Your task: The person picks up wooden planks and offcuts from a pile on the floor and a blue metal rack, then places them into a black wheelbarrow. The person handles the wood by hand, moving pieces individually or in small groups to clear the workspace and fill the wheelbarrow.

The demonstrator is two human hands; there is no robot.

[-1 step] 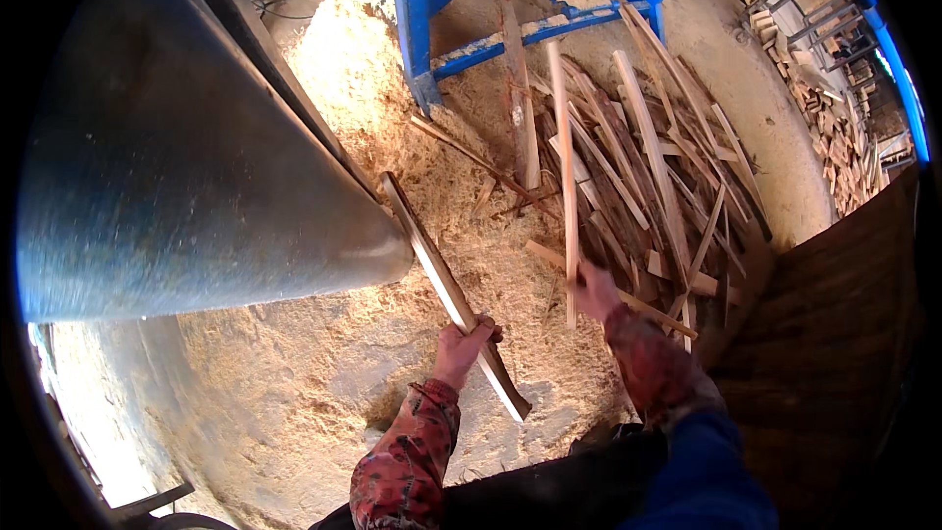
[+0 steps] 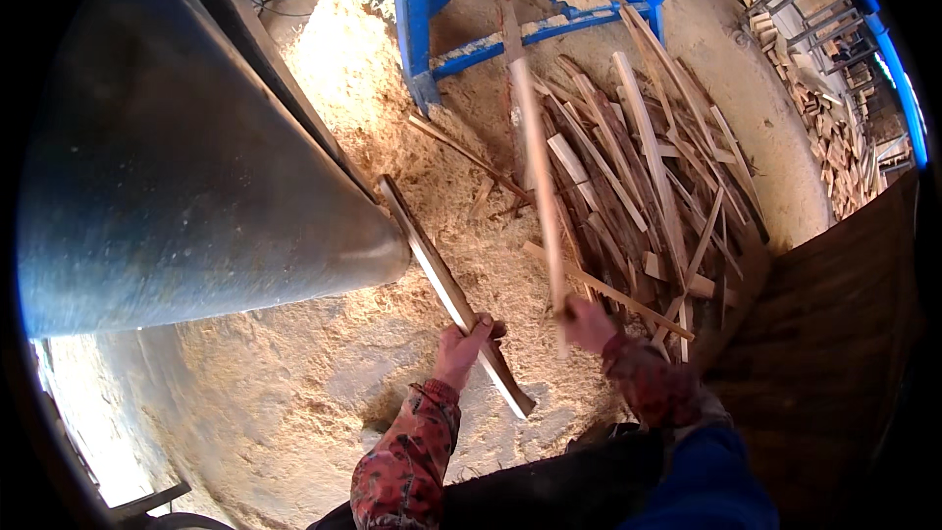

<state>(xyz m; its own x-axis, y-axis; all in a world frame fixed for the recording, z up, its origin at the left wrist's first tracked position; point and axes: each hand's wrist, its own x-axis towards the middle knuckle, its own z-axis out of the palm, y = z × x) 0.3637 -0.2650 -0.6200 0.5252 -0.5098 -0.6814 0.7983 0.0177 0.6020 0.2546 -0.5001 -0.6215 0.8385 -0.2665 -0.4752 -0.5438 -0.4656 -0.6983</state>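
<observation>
My left hand (image 2: 461,351) is closed round a long wood strip (image 2: 434,265) with pale sawn faces and a dark edge. The strip slants from beside the metal cone up left down to its cut end below my hand. To the right, my right hand (image 2: 592,326) grips the lower part of a thinner pale wood slat (image 2: 539,172), blurred by motion, which stands out ahead of me. Beyond that hand lies a loose pile of wood offcuts (image 2: 655,157), several with bark, crossing one another on the floor.
A big metal cone (image 2: 206,167) fills the left side. Ahead stands a blue machine frame (image 2: 414,29), with a heap of sawdust (image 2: 343,49) beside its leg. At right is a dark brown board-like surface (image 2: 824,334); stacked wood pieces (image 2: 844,142) lie farther off.
My right hand has shifted a little left and toward me, bringing the slat nearer the left strip, its top tilting left. My left hand and its strip have barely moved.
</observation>
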